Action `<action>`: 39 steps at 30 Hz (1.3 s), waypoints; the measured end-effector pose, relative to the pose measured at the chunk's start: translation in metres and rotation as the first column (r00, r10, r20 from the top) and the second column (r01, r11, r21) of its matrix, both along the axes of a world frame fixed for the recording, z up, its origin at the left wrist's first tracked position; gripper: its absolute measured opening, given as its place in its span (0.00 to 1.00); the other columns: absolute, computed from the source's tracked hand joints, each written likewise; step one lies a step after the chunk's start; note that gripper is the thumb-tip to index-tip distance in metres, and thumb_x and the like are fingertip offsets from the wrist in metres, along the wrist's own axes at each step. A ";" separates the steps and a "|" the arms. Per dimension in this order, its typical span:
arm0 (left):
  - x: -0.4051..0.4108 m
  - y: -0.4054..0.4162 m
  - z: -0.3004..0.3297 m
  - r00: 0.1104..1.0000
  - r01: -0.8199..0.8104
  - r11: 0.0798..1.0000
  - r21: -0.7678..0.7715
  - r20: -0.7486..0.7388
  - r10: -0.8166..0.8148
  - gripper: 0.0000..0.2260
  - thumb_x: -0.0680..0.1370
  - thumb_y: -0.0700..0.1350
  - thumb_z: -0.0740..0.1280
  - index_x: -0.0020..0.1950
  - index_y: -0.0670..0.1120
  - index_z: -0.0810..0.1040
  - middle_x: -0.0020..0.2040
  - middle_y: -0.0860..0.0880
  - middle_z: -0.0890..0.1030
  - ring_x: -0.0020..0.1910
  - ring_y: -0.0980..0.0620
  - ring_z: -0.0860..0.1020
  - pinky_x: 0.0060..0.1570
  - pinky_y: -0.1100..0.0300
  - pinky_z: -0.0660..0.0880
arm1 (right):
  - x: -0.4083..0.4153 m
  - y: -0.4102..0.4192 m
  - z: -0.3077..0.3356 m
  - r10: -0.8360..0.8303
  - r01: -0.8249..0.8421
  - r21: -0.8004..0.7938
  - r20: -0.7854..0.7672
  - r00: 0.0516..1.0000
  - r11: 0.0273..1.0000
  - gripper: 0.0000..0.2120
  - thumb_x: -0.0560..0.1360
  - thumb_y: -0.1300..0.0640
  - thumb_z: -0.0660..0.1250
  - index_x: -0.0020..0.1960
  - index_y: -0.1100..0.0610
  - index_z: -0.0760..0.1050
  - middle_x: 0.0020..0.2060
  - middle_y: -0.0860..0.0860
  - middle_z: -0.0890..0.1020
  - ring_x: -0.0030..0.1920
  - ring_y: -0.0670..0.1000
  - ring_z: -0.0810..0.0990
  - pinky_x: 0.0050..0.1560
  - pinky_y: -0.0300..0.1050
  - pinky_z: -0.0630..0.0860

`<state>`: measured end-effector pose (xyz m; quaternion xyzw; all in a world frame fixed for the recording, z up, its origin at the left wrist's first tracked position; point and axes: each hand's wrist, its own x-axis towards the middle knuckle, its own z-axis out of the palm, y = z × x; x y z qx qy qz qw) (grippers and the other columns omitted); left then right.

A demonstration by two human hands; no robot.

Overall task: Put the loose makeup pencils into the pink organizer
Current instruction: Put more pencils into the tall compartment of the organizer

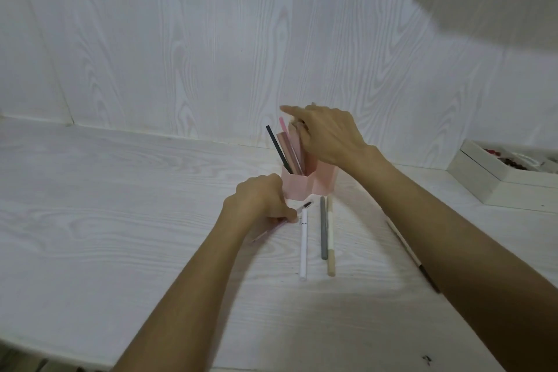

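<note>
The pink organizer [305, 186] stands upright near the back of the white table, with several pencils sticking up from it, among them a black one [277, 146]. My right hand [327, 134] is above it, fingers curled around the top of a pencil in the organizer. My left hand [261, 201] is low in front of the organizer and pinches a thin pink pencil [265, 234] that lies slanted on the table. Loose on the table lie a white pencil [303, 246], a grey pencil [323, 228] and a beige pencil [330, 237].
Another dark-tipped pencil [403, 243] lies partly under my right forearm. A white open box [507, 174] with small items stands at the right by the wall. The table's front edge [36, 355] runs along the bottom left.
</note>
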<state>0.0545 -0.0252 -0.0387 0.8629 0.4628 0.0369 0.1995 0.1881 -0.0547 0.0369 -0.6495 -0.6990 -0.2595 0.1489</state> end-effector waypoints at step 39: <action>0.028 0.001 0.025 0.734 -0.399 0.896 0.194 0.654 0.185 0.08 0.72 0.52 0.73 0.47 0.51 0.85 0.43 0.51 0.86 0.45 0.50 0.82 0.40 0.60 0.70 | 0.049 -0.069 -0.086 -0.352 -0.080 -0.386 -0.896 0.271 0.919 0.15 0.69 0.58 0.75 0.54 0.58 0.76 0.28 0.51 0.79 0.25 0.44 0.75 0.23 0.34 0.70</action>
